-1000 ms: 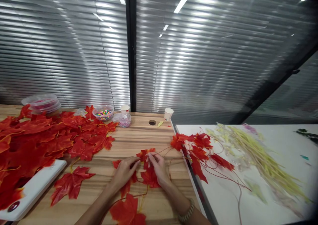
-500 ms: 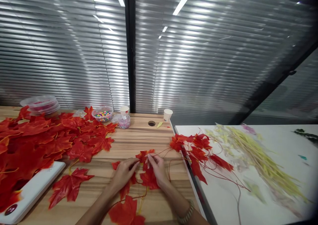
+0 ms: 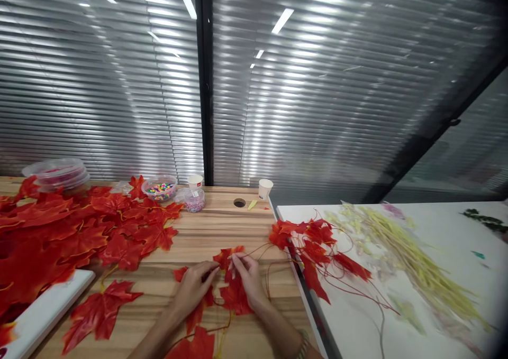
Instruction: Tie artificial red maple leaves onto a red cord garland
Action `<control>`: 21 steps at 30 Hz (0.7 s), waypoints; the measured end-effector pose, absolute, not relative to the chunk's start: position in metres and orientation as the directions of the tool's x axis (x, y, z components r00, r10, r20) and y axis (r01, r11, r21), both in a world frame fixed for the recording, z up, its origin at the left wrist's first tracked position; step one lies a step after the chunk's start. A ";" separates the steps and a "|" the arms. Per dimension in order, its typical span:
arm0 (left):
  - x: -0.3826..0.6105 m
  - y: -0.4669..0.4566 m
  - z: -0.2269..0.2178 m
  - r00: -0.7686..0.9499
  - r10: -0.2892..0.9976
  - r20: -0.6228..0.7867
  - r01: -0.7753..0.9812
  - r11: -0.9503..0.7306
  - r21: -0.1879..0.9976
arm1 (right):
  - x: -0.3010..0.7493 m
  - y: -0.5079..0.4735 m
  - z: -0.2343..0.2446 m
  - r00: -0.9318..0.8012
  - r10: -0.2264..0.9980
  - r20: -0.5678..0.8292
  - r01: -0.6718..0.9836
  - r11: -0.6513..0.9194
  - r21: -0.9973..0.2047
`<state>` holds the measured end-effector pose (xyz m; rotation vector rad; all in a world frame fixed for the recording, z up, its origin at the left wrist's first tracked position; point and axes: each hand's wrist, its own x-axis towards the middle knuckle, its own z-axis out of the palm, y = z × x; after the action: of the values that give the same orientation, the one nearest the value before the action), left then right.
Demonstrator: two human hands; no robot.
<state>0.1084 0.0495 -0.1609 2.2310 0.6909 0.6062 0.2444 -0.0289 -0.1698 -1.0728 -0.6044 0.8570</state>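
Observation:
Both my hands meet over the wooden table around a red artificial maple leaf. My left hand is closed, fingertips pinched at the leaf's left side. From the right, my right hand pinches near the leaf's stem, where a thin dark-red cord runs off to the right. Another red leaf hangs just beneath the right hand, and one more lies nearer to me with the cord beside it. The exact contact at the fingertips is too small to make out.
A big heap of red maple leaves covers the left, partly over a white box-like object. Bead tubs and paper cups stand at the back. On the white table lie corded leaves and yellow stems.
The view has shifted slightly, so the table's things sit a little lower and further left. My hands keep nearly the same pinched pose at the leaf.

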 end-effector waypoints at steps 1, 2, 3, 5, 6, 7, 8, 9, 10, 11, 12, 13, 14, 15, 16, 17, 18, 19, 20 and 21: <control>0.108 0.050 -0.161 0.747 0.629 0.215 0.294 -0.603 0.741 | 0.244 -0.028 -0.171 0.547 0.837 0.021 -0.305 0.223 -0.926; 0.108 0.050 -0.161 0.746 0.630 0.217 0.295 -0.604 0.741 | 0.244 -0.027 -0.172 0.544 0.839 0.020 -0.309 0.222 -0.925; 0.108 0.050 -0.162 0.744 0.632 0.218 0.295 -0.603 0.741 | 0.244 -0.027 -0.173 0.542 0.840 0.017 -0.315 0.222 -0.923; 0.109 0.050 -0.162 0.736 0.639 0.222 0.293 -0.597 0.747 | 0.244 -0.026 -0.174 0.539 0.842 0.010 -0.326 0.220 -0.919; 0.109 0.051 -0.163 0.734 0.642 0.223 0.289 -0.593 0.752 | 0.243 -0.026 -0.175 0.540 0.842 0.007 -0.329 0.219 -0.918; 0.109 0.051 -0.163 0.733 0.643 0.224 0.284 -0.589 0.757 | 0.243 -0.026 -0.175 0.541 0.841 0.005 -0.331 0.218 -0.918; 0.109 0.051 -0.162 0.731 0.644 0.226 0.280 -0.585 0.761 | 0.243 -0.026 -0.175 0.542 0.840 0.004 -0.330 0.218 -0.918; 0.109 0.050 -0.162 0.731 0.644 0.226 0.278 -0.583 0.763 | 0.243 -0.026 -0.175 0.542 0.840 0.005 -0.329 0.218 -0.919; 0.110 0.050 -0.162 0.732 0.643 0.225 0.276 -0.581 0.766 | 0.243 -0.027 -0.174 0.539 0.842 0.007 -0.328 0.218 -0.919; 0.110 0.050 -0.162 0.733 0.643 0.223 0.275 -0.579 0.767 | 0.243 -0.027 -0.174 0.536 0.844 0.009 -0.329 0.218 -0.919; 0.110 0.050 -0.162 0.734 0.642 0.220 0.274 -0.577 0.769 | 0.243 -0.027 -0.174 0.531 0.847 0.010 -0.332 0.219 -0.917; 0.110 0.051 -0.162 0.735 0.643 0.218 0.274 -0.574 0.772 | 0.244 -0.027 -0.173 0.527 0.850 0.010 -0.336 0.220 -0.916; 0.111 0.051 -0.162 0.733 0.645 0.216 0.272 -0.569 0.776 | 0.244 -0.027 -0.173 0.524 0.852 0.010 -0.338 0.219 -0.915; 0.111 0.052 -0.163 0.729 0.650 0.215 0.271 -0.562 0.781 | 0.245 -0.027 -0.173 0.523 0.853 0.011 -0.336 0.218 -0.916; 0.111 0.052 -0.163 0.723 0.657 0.214 0.270 -0.553 0.788 | 0.246 -0.027 -0.173 0.522 0.853 0.013 -0.329 0.216 -0.919; 0.111 0.053 -0.163 0.716 0.665 0.213 0.269 -0.544 0.795 | 0.247 -0.027 -0.173 0.521 0.853 0.018 -0.316 0.212 -0.925; 0.111 0.053 -0.163 0.709 0.672 0.212 0.268 -0.536 0.801 | 0.248 -0.027 -0.173 0.520 0.854 0.021 -0.300 0.206 -0.932; 0.111 0.053 -0.163 0.704 0.678 0.212 0.267 -0.529 0.805 | 0.248 -0.027 -0.174 0.521 0.853 0.021 -0.282 0.195 -0.939; 0.111 0.053 -0.163 0.701 0.681 0.212 0.265 -0.525 0.808 | 0.247 -0.028 -0.174 0.525 0.851 0.019 -0.264 0.184 -0.947; 0.112 0.053 -0.162 0.701 0.681 0.212 0.263 -0.524 0.810 | 0.246 -0.028 -0.173 0.536 0.844 0.016 -0.243 0.172 -0.955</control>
<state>0.1115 0.0527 -0.1625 2.1082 0.7181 0.6656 0.2462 -0.0284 -0.1730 -1.1463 -0.6463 0.8525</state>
